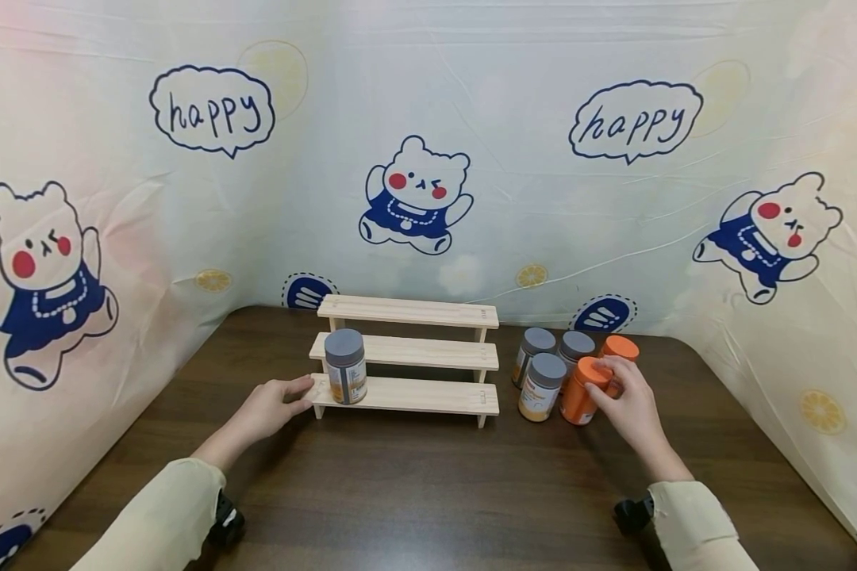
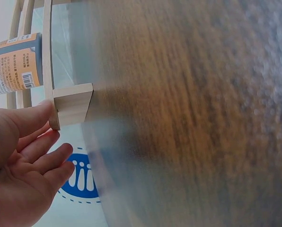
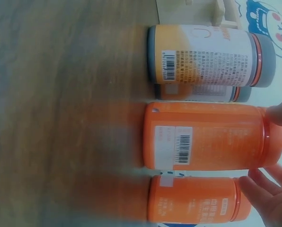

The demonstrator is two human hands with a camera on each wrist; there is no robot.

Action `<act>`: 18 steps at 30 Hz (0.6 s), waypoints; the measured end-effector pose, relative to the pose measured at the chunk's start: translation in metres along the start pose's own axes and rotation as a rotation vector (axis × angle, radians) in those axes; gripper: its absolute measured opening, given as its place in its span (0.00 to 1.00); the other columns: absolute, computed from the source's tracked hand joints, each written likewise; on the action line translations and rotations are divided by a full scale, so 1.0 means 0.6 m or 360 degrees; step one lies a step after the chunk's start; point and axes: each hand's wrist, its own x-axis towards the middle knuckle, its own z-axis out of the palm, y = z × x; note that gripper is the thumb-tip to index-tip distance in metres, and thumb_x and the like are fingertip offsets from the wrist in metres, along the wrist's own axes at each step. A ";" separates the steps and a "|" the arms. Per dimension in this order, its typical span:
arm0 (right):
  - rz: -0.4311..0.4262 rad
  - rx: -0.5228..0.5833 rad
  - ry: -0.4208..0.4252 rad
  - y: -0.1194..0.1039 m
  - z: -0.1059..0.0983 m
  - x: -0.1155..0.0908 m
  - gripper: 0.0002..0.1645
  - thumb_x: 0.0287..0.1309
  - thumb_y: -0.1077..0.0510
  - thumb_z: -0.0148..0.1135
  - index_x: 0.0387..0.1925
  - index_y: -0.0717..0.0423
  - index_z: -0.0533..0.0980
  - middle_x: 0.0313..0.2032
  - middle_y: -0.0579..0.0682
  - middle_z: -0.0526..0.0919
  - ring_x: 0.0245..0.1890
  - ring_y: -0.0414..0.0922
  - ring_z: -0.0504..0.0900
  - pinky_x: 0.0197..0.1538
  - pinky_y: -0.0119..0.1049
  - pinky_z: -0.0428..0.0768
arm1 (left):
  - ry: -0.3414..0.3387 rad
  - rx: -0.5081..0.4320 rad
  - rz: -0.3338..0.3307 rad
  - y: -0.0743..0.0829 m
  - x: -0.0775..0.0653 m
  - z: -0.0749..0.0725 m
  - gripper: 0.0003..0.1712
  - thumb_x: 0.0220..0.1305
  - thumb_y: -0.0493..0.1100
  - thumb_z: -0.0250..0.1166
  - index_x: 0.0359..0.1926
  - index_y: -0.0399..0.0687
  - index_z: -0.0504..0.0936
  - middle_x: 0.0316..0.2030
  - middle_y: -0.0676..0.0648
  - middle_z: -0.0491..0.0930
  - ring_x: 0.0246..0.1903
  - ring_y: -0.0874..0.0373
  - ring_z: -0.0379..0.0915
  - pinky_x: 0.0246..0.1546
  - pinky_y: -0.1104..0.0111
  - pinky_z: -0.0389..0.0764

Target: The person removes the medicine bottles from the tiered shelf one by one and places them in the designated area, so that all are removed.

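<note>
My left hand [image 1: 266,412] pinches the left end of the lowest step of a three-step wooden display shelf [image 1: 428,395], thumb above and fingers below in the left wrist view. On that step, near the left end, stands a grey-capped jar [image 1: 346,373] with an orange and white label. Over to the right, my right hand [image 1: 632,404] grips the cap of the front orange bottle [image 3: 212,137], which stands upright. A second orange bottle [image 3: 198,199] is just behind it, partly covered by the hand in the head view.
Three grey-capped jars cluster left of the orange bottles: one in front [image 1: 542,388], one behind left [image 1: 532,349] and one behind right [image 1: 577,346]. All stand on the dark wooden table [image 1: 414,492]. A printed cloth [image 1: 514,206] walls the back and sides.
</note>
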 end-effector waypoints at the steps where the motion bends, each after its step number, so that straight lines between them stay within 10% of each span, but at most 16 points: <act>1: -0.0016 -0.0008 0.0014 -0.002 -0.001 0.002 0.22 0.48 0.67 0.68 0.47 0.64 0.75 0.50 0.59 0.72 0.44 0.54 0.74 0.46 0.31 0.75 | 0.0000 0.0002 0.0002 0.000 0.001 0.000 0.25 0.62 0.40 0.61 0.59 0.34 0.71 0.60 0.36 0.65 0.58 0.38 0.60 0.53 0.45 0.63; 10: -0.0076 0.0034 0.0061 -0.033 -0.016 0.028 0.21 0.49 0.66 0.67 0.47 0.65 0.75 0.52 0.60 0.71 0.49 0.56 0.72 0.48 0.54 0.72 | 0.0001 0.0006 0.0000 -0.003 0.003 0.001 0.25 0.62 0.40 0.61 0.59 0.35 0.71 0.60 0.36 0.65 0.58 0.38 0.60 0.54 0.45 0.63; 18: -0.0188 0.0150 0.0033 -0.077 -0.017 0.057 0.22 0.48 0.68 0.67 0.47 0.64 0.75 0.53 0.60 0.70 0.53 0.56 0.69 0.55 0.43 0.70 | 0.0002 0.0014 0.0002 -0.004 0.003 0.001 0.25 0.62 0.40 0.61 0.59 0.35 0.71 0.60 0.36 0.65 0.58 0.37 0.60 0.53 0.45 0.63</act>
